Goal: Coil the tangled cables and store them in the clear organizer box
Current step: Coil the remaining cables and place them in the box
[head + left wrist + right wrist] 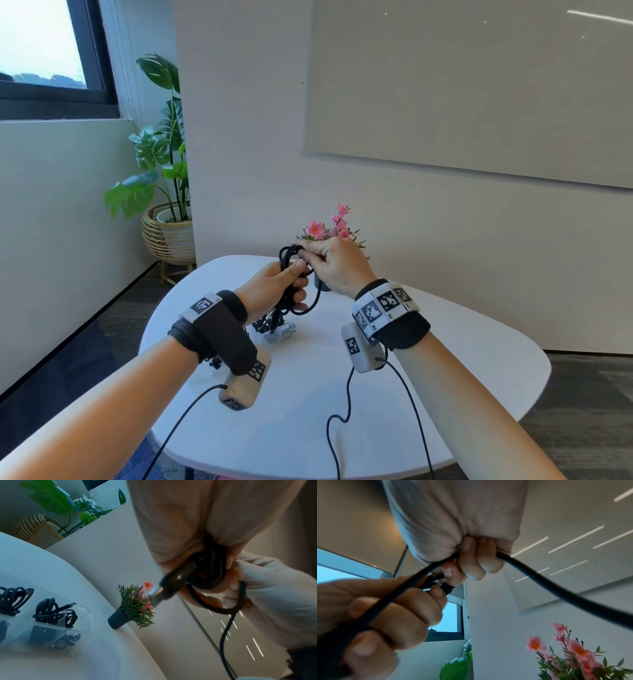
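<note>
Left hand: the left hand (pixel 274 286) is curled tight around a bunch of black cable (pixel 291 274), with the thumb pressed on top of the loops.
Right hand: the right hand (pixel 334 265) is just beside the left hand, touching the same bunch. Its fingers (pixel 471 563) are curled and pinch one strand of the cable near the top.
Cable: the loops sit in the left fist, held up above the white table (pixel 445 359). One loose loop hangs down below the hands. In the left wrist view a USB plug (pixel 157 595) with a silver tip sticks out of the fist.
Clear box: the clear organizer box (pixel 80 615) sits on the white table, under the left hand. Other black coiled cables (pixel 49 611) already lie in its sections. In the head view the left wrist hides most of the box.
Little flower pot: a small dark pot with pink flowers (pixel 329 229) stands on the white table, at its far edge, right behind the hands.
Big plant: a tall green plant (pixel 161 150) in a woven basket stands on the floor, past the far left side of the white table.
Wall board: a big pale board (pixel 479 85) hangs on the wall above the white table.
</note>
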A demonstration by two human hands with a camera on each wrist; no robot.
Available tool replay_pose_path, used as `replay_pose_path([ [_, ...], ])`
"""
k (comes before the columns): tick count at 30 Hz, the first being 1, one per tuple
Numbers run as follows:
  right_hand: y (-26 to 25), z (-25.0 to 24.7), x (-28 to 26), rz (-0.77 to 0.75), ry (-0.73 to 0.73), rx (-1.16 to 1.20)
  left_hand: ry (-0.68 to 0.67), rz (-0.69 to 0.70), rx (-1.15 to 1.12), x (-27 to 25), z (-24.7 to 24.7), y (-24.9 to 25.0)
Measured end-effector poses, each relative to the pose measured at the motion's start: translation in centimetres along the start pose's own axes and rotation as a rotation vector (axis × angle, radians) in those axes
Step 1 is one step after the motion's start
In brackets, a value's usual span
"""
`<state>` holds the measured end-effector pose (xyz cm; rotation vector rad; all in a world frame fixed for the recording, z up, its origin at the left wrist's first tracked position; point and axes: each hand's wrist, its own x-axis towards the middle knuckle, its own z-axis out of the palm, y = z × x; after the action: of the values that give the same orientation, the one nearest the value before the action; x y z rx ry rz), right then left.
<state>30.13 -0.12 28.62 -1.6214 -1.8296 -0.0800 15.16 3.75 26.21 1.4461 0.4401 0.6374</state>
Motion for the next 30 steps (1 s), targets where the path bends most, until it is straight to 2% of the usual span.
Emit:
replay_pose_path([
  [2,-0.2,-0.4,-0.1,-0.001,-0.063,-0.025,-0.004,-0.003,0.001,-0.1,0.1,-0.4],
  [4,-0.4,-0.9,-0.2,0.031,-0.147,0.082,0.031,-0.002,0.013,0.0,0.1,-0.5],
  [8,0.1,-3.0,-0.4,0.332,-0.312,0.33,0.261,-0.008,-0.009,1.2,-1.1,0.9],
  [9,0.3,-3.6,-0.6,0.351,-0.36,0.366,0.313,-0.016,0.058,1.5,-1.5,1.3],
  [11,0.3,-4.5,-1.1,0.248,-0.441,0.337,0.342,-0.06,0.331,1.8,-1.9,2.0],
  [13,0.0,-4.8,-1.3,0.126,-0.468,0.321,0.276,-0.119,0.653,1.2,-1.2,2.5],
  [15,-0.3,-4.4,-1.1,0.087,-0.417,0.328,0.188,-0.102,0.889,0.2,-0.2,2.8],
  [19,-0.4,-4.0,-1.0,0.051,-0.305,0.466,-0.017,0.024,1.103,-1.3,0.5,2.3],
  [21,0.0,-3.6,-1.0,0.07,-0.258,0.59,-0.07,0.024,1.174,-1.5,0.5,1.9],
  [23,0.9,-3.0,-0.9,0.108,-0.206,0.674,-0.071,0.02,0.985,-1.4,0.2,1.6],
  [26,1.4,-2.0,-1.3,0.232,-0.08,0.856,-0.107,0.052,0.401,-1.4,-0.3,1.2],
  [27,1.5,-1.5,-1.5,0.269,-0.061,0.904,-0.115,0.073,0.273,-1.2,-0.3,1.0],
  [30,1.1,0.3,-2.2,0.334,-0.004,0.983,0.008,0.144,0.03,-0.7,0.0,0.5],
])
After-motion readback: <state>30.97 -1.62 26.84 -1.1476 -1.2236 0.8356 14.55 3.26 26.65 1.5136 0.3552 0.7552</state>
